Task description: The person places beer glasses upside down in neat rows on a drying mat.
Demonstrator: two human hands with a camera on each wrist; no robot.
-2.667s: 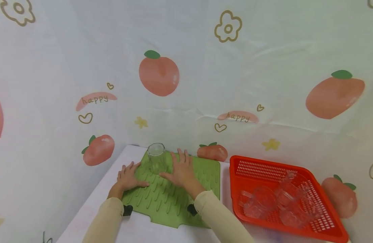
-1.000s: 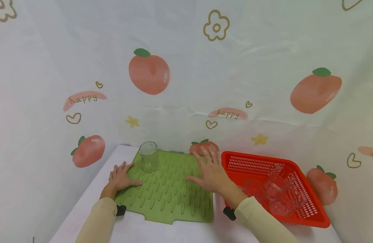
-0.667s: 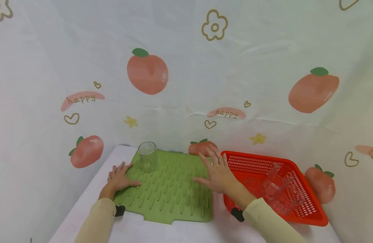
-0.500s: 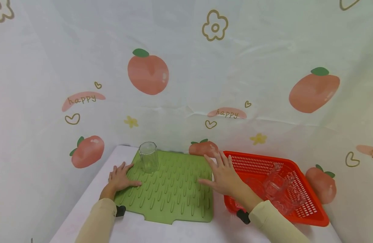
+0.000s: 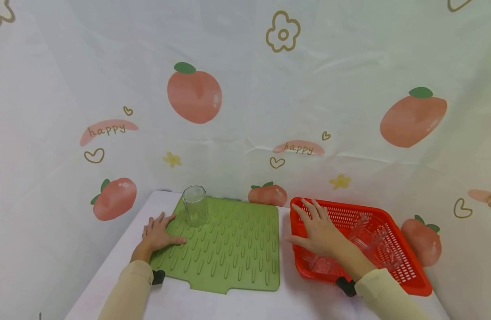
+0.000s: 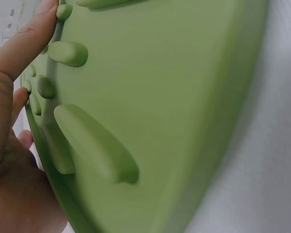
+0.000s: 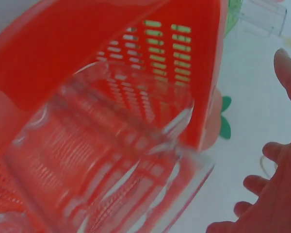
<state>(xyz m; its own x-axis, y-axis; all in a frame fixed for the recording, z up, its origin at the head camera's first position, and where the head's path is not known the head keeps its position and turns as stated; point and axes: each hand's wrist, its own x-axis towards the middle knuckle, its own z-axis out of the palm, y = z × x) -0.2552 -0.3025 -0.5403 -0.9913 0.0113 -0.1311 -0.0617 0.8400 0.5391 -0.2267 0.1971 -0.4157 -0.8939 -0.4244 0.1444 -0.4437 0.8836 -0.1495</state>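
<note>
Resting the left hand [image 5: 159,235] on the left edge of the green ridged mat [image 5: 239,249], in the lower left of the head view. Spreading its fingers apart there, with the thumb stretched inward over the mat. Seen also at the left side of the left wrist view, beside the raised ridges.

Standing upright on the mat, near its upper left corner: a clear glass tumbler [image 5: 196,210], placed just beside the left hand.

Holding the right hand [image 5: 320,231] over the left part of the red plastic basket [image 5: 349,205], in the lower right of the head view. Cannot tell how high above it. Keeping those fingers spread too, well parted from the thumb; at the right edge of the right wrist view, apart from the nearest glass.

Lying inside the basket: several clear glass cups [image 5: 375,246], overlapping and hard to count.

Behind, filling the upper frame: a white cloth [image 5: 237,53] with printed peaches.
</note>
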